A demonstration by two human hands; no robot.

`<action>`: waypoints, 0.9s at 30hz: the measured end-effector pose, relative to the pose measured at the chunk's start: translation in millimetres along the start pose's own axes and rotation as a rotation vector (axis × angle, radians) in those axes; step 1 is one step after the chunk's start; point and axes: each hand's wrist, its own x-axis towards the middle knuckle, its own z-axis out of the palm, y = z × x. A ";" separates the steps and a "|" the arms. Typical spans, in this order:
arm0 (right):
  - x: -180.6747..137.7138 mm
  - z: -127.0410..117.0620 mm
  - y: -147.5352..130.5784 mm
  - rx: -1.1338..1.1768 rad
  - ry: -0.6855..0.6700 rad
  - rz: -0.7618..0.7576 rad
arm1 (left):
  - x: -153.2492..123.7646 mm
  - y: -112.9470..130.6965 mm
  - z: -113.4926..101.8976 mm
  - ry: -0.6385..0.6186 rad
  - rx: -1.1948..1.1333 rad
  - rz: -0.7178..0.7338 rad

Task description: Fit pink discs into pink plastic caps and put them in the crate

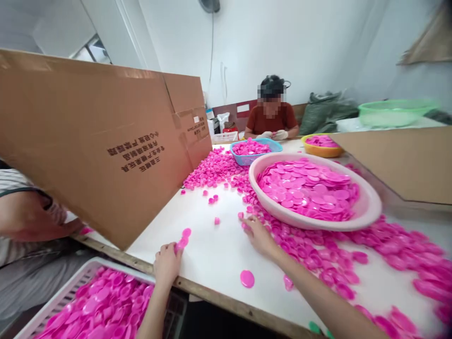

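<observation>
My left grip [167, 264] clasping a pink piece [182, 242] low left of centre, my right grip [260, 239] pinching a small cap [244, 226] mid-frame, white counter [212, 254], pale wall [293, 37] above

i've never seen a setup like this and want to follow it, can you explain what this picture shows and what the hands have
There is no machine here: a person works with two bare hands. The single picture comes from a camera on that person's head, looking forward and down.

On the white table lie many pink pieces: a heap of small caps beside a big cardboard box, and flat discs in a pale basin. Below the near edge stands a white crate of more pink pieces.

The left hand appears to hold a small pink piece at its fingertips. The right hand has its fingertips at a small cap; whether it is gripped is unclear.

Across the table sits a co-worker.
</observation>
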 end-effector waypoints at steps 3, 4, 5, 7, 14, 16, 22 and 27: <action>-19.0 2.7 1.2 0.060 -0.040 -0.048 | 3.8 -5.6 3.5 0.014 -0.098 0.064; -22.5 3.6 2.0 0.049 -0.044 -0.041 | 3.7 -7.3 2.4 0.014 -0.167 0.082; -24.6 4.2 2.4 0.032 -0.046 -0.027 | 2.5 -7.4 0.5 0.013 -0.251 0.097; -26.3 4.3 1.3 -0.001 -0.033 0.006 | -3.7 -0.6 -4.3 0.004 -0.443 0.114; -36.3 1.9 -12.8 0.120 -0.131 -0.005 | -36.6 86.5 -9.6 -0.224 -1.117 0.251; -36.5 0.3 -12.0 0.212 -0.114 0.047 | -40.2 110.1 -5.6 -0.306 -1.193 0.282; -24.3 5.8 -10.5 0.489 -0.092 0.252 | -31.7 146.1 11.4 -0.341 -1.159 0.268; -18.5 16.8 -13.0 0.508 -0.133 0.308 | -24.3 156.8 16.9 -0.343 -0.969 0.296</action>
